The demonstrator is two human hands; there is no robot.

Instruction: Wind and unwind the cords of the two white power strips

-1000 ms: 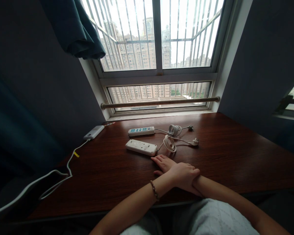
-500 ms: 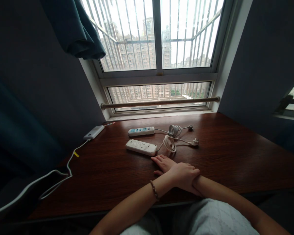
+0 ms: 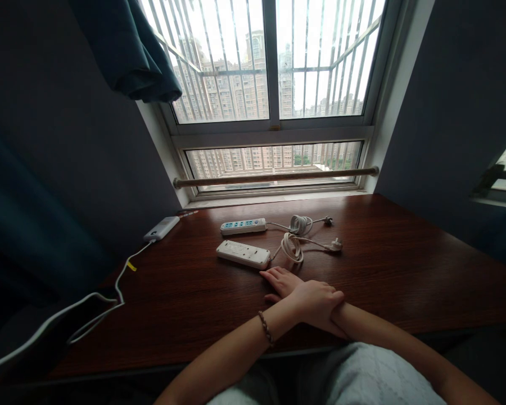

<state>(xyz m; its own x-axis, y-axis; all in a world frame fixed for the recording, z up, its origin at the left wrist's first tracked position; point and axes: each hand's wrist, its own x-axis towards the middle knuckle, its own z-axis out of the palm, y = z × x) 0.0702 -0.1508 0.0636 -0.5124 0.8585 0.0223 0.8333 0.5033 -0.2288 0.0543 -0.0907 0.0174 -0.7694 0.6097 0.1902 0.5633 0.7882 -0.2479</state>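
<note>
My left hand (image 3: 317,304), with a braided bracelet (image 3: 266,328) on its wrist, is closed around my right wrist. Under it, my right hand (image 3: 281,282) lies on the table with fingers stretched out and nothing held. Its fingertips are close to one end of a white power strip (image 3: 243,254) that lies face down; whether they touch is unclear. That strip's cord (image 3: 292,248) is coiled to the right and ends in a white plug (image 3: 336,245). Behind it lies a second power strip (image 3: 243,226), its blue sockets facing up, with a coiled cord (image 3: 300,225) and a plug (image 3: 328,221).
The dark red wooden table (image 3: 388,264) reaches back to a barred window (image 3: 274,160) with a rail (image 3: 274,178) across it. At the left edge lies a white box-shaped device (image 3: 162,229), its white cable (image 3: 124,274) hanging off the table. A blue curtain (image 3: 139,62) hangs upper left.
</note>
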